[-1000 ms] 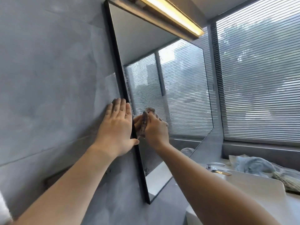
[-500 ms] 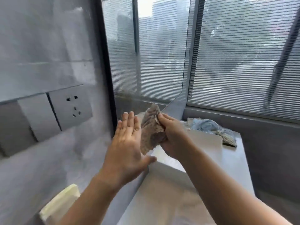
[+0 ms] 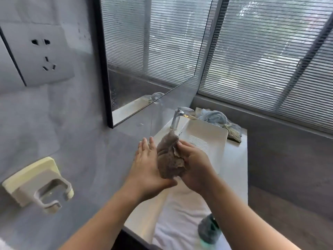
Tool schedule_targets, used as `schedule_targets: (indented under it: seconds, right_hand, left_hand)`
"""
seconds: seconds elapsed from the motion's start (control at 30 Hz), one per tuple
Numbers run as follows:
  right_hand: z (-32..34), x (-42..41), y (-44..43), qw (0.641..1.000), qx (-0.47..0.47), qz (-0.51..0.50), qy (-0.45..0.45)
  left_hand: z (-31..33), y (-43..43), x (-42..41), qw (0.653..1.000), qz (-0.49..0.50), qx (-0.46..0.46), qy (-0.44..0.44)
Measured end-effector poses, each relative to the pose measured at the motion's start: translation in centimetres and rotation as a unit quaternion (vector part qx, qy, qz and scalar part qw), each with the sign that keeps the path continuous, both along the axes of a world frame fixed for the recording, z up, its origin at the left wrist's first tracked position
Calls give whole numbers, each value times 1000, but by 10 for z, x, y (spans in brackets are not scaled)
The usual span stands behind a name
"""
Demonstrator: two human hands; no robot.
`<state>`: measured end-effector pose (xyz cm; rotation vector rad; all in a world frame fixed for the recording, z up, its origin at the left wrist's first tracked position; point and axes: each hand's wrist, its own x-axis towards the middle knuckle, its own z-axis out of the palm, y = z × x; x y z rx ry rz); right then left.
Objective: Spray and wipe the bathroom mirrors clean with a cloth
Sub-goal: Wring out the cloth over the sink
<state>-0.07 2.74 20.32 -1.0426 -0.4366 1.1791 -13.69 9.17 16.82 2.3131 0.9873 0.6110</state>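
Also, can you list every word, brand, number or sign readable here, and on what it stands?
No text is readable.
The wall socket and the cream wall holder have plain faces.
The dark green bottle at the bottom edge is too blurred to show any label.

- Daylight comes through the slatted window blinds at the upper right. The room is evenly and fairly brightly lit, in cool grey tones.
- The mirror reflects the bright blinds, with a paler, washed-out patch near its top.
- The white basin and chrome faucet catch soft highlights. Shadows are faint and diffuse.
- Wide-angle distortion slants the mirror's frame and the window bars, and stretches the wall holder near the left edge.
- A dark green object at the bottom edge is blurred.
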Motion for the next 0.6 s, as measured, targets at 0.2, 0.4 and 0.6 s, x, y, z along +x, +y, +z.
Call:
schedule_targets:
  seconds: [0.2,0.4,0.6]
  right_hand:
    - [-11,31,-24,998,-6,15,-67]
    - [-26,80,-58,985,1,-13,-173]
    - [-61,135,-86,995,-68,-20,-64]
  left_hand:
    - [-13,-20,37,997,14,34,-65]
    - [-24,-33,81,987,-12,134,-92]
    - [-45,-38,123,983,-52,174,-13]
